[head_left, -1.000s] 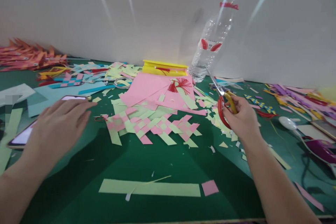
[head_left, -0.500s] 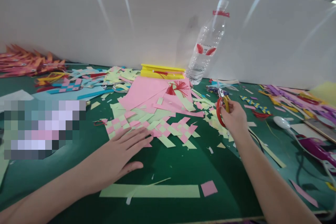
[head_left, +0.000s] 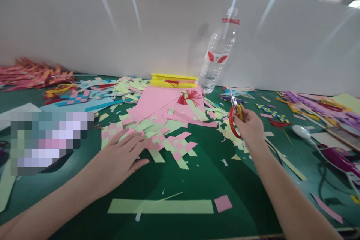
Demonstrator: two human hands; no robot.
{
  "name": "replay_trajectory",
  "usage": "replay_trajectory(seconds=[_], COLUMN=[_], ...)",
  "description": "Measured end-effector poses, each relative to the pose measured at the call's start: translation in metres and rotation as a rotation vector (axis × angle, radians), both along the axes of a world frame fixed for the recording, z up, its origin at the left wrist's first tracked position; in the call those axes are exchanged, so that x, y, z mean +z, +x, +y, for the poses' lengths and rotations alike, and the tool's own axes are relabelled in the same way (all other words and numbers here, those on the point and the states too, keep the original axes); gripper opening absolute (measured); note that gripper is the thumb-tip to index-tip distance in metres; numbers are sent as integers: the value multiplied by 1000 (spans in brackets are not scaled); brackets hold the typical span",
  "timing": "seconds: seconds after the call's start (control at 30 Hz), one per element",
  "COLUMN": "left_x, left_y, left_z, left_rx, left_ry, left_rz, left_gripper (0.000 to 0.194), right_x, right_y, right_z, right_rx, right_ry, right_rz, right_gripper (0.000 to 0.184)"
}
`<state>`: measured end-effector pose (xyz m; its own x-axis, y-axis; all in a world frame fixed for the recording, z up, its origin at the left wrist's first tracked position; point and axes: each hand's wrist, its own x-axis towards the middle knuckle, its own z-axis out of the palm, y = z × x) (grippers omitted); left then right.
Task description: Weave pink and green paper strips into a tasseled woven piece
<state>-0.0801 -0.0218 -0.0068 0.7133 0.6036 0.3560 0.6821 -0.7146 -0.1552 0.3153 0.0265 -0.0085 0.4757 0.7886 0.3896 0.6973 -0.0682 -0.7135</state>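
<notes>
My left hand lies with fingers stretched out over a woven pink and pale green paper piece, covering part of its left side. Loose strip ends stick out along the weave's edge. In my right hand is a pair of scissors with red and yellow handles, its blades pointing away from me. Nearer to me lie a long pale green paper strip and a small pink paper square. Behind the weave rest pink paper sheets and a red tassel.
A plastic bottle leans against the white partition. On the right lie a purple glue gun, a white spoon-like object and purple strips. Orange folded paper is piled at far left. Paper scraps cover much of the green table.
My left hand has moved left along with the woven paper, which has slid left and slightly toward me. My right hand keeps the scissors in nearly the same place.
</notes>
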Motion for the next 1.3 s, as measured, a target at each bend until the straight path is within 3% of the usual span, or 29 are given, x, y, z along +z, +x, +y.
replay_trajectory(seconds=[0.17, 0.33, 0.6, 0.8, 0.9, 1.0, 1.1, 1.2, 1.3], left_x=[2, -2, -3, -3, -4, -4, -6, -8, -7], left_y=[27, 49, 54, 49, 49, 50, 51, 52, 53], left_z=[-8, -12, -7, -5, -6, -7, -8, -9, -9], left_rx=[-62, -134, -172, -157, -157, -172, -188, -201, -219], left_ry=[-35, -37, -90, -221, -221, -220, -224, -198, -158], left_rz=[-28, -3, -55, -194, -226, -249, -267, -274, -291], left_gripper=[48, 49, 44, 37, 37, 34, 33, 32, 29], right_x=[14, 9, 4, 1, 3, 9, 21, 40, 58], right_y=[-15, -21, -23, -30, -32, -35, -43, -56, -73], right_z=[-9, -10, -10, -16, -17, -15, -7, 11, 46], right_rx=[-73, 142, 338, 267, 202, 223, 396, 531, 535], right_ry=[-139, -254, -228, -210, -123, 59, 115, 7, -170], right_rz=[-133, -358, -496, -626, -711, -661, -591, -481, -321], right_gripper=[54, 52, 30, 32, 37, 37, 33, 29, 23])
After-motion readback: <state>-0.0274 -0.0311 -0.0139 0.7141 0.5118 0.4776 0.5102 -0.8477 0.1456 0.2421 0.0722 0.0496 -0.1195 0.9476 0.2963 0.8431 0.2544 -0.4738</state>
